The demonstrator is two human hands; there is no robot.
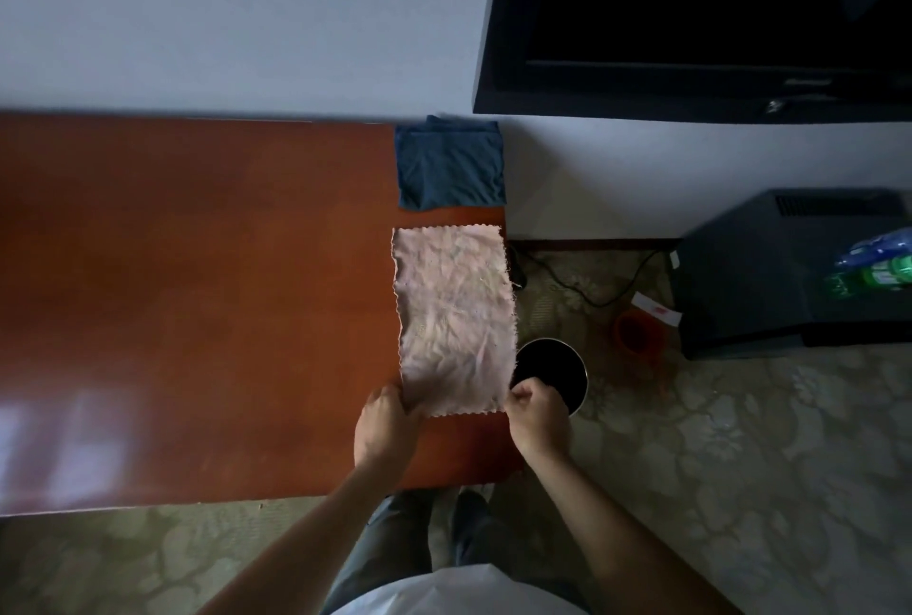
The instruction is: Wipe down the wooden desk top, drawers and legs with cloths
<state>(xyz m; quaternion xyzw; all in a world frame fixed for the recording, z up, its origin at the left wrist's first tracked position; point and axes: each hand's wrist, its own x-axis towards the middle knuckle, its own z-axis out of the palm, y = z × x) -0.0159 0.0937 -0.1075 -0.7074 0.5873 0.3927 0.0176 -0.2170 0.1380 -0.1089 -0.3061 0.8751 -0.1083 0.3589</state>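
Head view: a pale pink cloth (454, 318) lies spread flat at the right end of the wooden tabletop (197, 293). The left hand (387, 427) and right hand (535, 417) each pinch a near corner. A folded blue cloth (450, 165) sits just behind.

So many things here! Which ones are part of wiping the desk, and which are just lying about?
Part of the job:
desk
pink cloth, pinched at its near corners by the left hand and right hand
blue cloth, folded at the desk's far corner

Just lying about:
television
round bin on the floor
orange cup
black cabinet
bottles
cable
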